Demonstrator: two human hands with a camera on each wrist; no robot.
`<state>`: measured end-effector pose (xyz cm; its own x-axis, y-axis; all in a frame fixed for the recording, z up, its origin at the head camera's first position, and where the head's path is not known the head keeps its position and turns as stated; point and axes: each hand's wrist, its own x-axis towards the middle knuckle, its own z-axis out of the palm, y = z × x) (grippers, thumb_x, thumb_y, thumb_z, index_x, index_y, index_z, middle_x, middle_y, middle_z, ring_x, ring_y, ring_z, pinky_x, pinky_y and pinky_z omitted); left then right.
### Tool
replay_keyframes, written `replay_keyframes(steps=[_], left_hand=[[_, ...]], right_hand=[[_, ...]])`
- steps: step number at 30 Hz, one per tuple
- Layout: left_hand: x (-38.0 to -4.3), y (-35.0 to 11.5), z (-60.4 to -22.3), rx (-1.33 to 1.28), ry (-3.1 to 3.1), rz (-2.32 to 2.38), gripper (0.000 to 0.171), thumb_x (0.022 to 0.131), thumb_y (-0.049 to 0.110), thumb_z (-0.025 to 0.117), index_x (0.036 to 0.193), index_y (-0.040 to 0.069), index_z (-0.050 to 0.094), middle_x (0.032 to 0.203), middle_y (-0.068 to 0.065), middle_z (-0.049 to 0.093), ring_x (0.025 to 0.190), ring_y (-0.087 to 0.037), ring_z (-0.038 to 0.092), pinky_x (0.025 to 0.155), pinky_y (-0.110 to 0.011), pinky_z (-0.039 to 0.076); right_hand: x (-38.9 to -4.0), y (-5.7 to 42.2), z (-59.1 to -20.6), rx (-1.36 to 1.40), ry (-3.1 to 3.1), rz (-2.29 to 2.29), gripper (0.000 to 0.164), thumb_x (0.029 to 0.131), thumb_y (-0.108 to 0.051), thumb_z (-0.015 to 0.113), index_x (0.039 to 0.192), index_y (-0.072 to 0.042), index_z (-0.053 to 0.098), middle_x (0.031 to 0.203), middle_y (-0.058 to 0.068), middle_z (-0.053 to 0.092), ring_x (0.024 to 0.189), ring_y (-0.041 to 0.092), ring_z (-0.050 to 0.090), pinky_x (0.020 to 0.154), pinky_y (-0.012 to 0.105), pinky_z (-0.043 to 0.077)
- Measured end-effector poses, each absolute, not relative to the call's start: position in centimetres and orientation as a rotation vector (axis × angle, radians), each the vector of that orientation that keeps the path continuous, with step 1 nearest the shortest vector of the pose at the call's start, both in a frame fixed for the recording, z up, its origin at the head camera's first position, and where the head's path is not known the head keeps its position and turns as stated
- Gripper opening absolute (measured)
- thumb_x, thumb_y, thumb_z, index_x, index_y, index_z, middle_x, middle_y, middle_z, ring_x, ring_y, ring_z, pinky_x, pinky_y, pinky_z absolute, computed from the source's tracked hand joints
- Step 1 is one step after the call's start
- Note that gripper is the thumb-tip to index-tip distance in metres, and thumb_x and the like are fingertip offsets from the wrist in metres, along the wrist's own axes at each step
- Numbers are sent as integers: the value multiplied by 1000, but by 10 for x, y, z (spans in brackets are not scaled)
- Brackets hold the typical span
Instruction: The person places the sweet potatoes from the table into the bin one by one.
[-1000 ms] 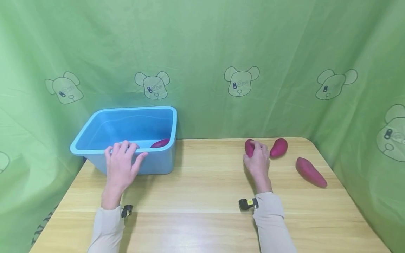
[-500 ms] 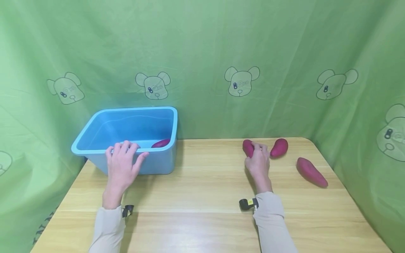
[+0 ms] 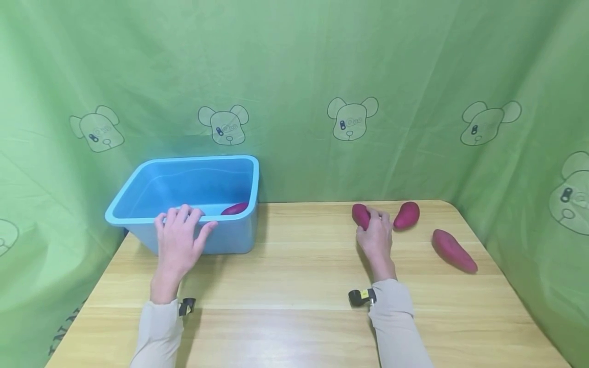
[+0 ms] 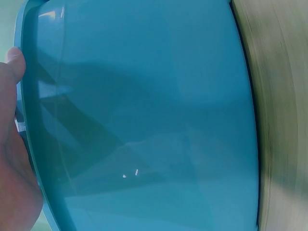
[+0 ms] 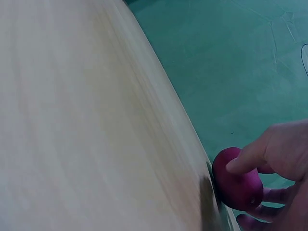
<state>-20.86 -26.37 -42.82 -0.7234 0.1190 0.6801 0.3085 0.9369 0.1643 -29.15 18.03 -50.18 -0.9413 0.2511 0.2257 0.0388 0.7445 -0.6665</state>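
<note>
On the left in the head view, my left hand point(image 3: 177, 243) holds the near rim of a blue plastic bin point(image 3: 184, 162), its fingers curled over the edge. The left wrist view shows the thumb point(image 4: 16, 64) at that rim, beside the bin's outer wall. My right hand point(image 3: 376, 236) grips a purple-red sweet potato point(image 3: 361, 216) near the table's back edge. Seen from the right wrist, the thumb presses on the side of this sweet potato point(image 5: 235, 185), with the fingers around its far side. Another sweet potato point(image 3: 234, 208) lies inside the bin, partly hidden by the near wall.
Just right of my right hand lies a rounded sweet potato point(image 3: 407, 215). A longer one point(image 3: 454, 250) lies nearer the table's right edge. The wooden table point(image 3: 294, 286) backs onto a green curtain point(image 3: 294, 61) printed with bear heads, which also hangs along both sides.
The sweet potato in my right hand has shifted slightly left and tilted, showing more beyond the fingers. My left hand has stayed on the bin's rim.
</note>
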Motion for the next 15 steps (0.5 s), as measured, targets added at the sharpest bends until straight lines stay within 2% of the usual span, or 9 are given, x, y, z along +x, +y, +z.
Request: replay_keyframes(steps=[5,15], left_hand=[[-208,-264,-428,-299,-2375,-349,38,89,51,57,95,14,59,99,-7,56,99,-32,44,92,-56,23],[-207,-262,-428,-297,-2380,-353,37,90,50,57,96,14,60,100,-8,57,99,-32,45,92,-56,23]], right_hand=[[-293,180,-505,-223,-2620,1018,58,85,-5,61,140,-9,42,135,28,37,116,47,40,90,60,38],[-294,182,-508,-238,-2611,1071,59,86,-4,58,142,-11,40,130,29,43,114,48,43,93,61,35]])
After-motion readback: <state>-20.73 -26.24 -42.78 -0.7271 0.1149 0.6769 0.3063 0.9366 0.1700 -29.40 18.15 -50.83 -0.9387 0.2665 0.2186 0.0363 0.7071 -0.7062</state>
